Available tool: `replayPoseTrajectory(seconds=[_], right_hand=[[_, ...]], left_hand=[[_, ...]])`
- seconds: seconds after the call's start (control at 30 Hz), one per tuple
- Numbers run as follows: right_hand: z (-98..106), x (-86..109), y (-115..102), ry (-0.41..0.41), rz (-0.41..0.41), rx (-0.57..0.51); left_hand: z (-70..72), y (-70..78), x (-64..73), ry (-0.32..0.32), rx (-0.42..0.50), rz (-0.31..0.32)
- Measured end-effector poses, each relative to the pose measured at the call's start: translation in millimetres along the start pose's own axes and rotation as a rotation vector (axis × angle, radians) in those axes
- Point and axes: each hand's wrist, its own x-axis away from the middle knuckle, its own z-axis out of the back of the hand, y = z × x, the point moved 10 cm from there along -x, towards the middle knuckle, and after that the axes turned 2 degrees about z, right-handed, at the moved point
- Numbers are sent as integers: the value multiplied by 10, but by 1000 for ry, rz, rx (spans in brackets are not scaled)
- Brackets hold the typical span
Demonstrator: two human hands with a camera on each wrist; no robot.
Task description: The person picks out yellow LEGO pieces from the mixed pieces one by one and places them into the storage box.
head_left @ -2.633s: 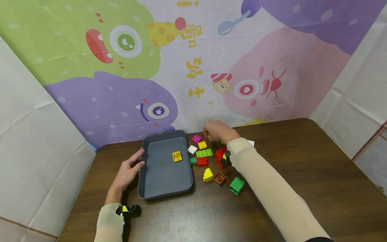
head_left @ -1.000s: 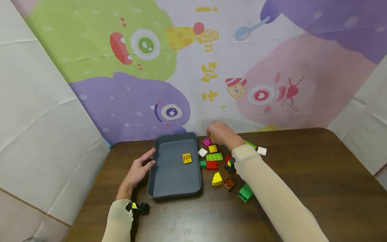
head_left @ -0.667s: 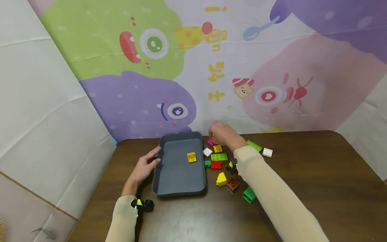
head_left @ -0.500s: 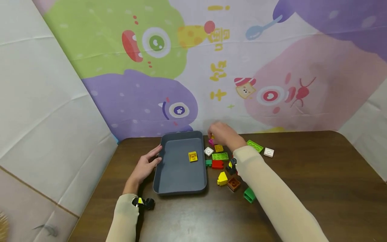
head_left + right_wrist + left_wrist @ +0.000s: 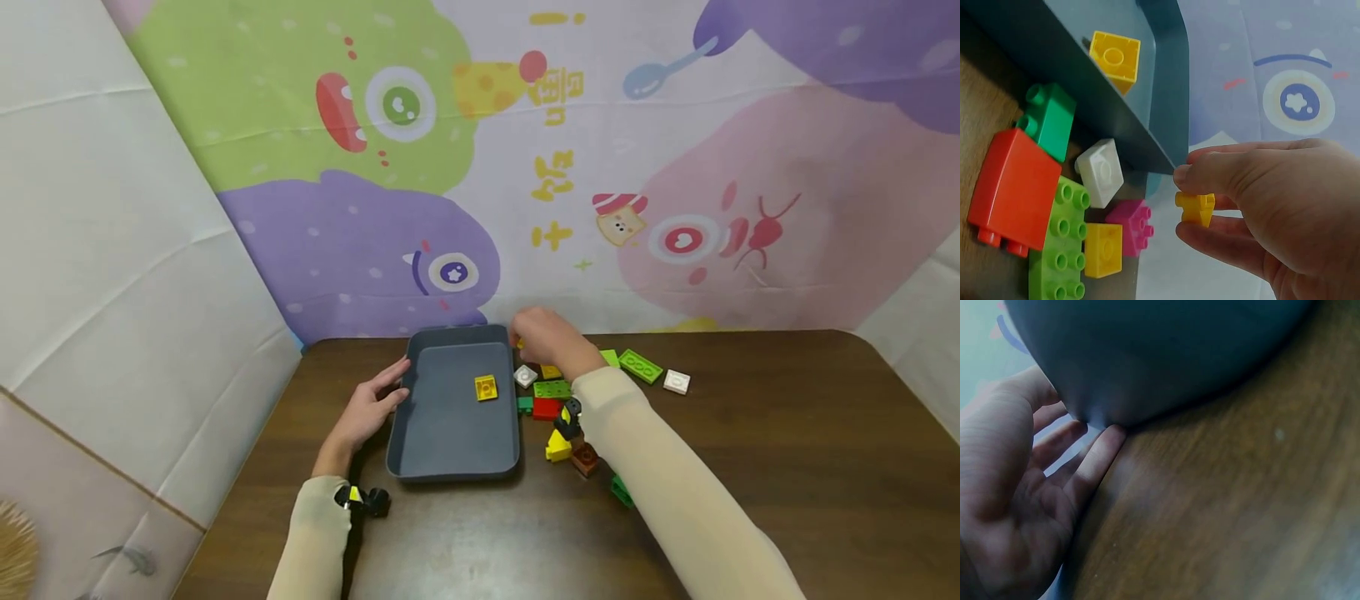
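My right hand [image 5: 553,340] is at the far right corner of the dark grey tray [image 5: 427,462]. In the right wrist view it pinches a small yellow toy brick [image 5: 1196,207] with studs between thumb and fingers, right beside the tray's rim. Inside the tray lies one square yellow brick [image 5: 486,387], hollow side up. At the tray's left side my left hand [image 5: 367,412] rests with fingers extended. Its fingertips touch the outer wall, as the left wrist view shows. Below my right hand sit a magenta brick [image 5: 1132,226], a yellow brick [image 5: 1103,250] and a white one [image 5: 1102,174].
Right of the tray lie a lime brick [image 5: 551,389], a red brick [image 5: 546,408], a yellow sloped brick [image 5: 558,447] and a brown brick [image 5: 584,460]. A green brick [image 5: 622,492] is partly behind the right sleeve. Farther right are a lime brick [image 5: 641,367] and a white brick [image 5: 677,382].
My right hand, with the small yellow brick, has shifted left from over the magenta brick to the tray's far right corner. The left hand stays at the tray; the head view has turned slightly.
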Motion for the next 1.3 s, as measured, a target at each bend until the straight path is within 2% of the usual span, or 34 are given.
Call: replayPoseTrajectory(seconds=[0.13, 0.33, 0.57, 1.03, 1.3], right_hand=[[9, -27, -101, -2, 22, 1], [7, -41, -200, 5, 35, -1], [39, -76, -358, 29, 93, 28], [49, -92, -557, 25, 113, 22], [33, -177, -781, 26, 139, 36]], left_hand=[[-5, 11, 18, 1, 3, 40], [-18, 12, 0, -7, 3, 18], [1, 32, 1, 7, -5, 15], [-46, 49, -26, -15, 14, -7], [-1, 18, -2, 6, 15, 5]])
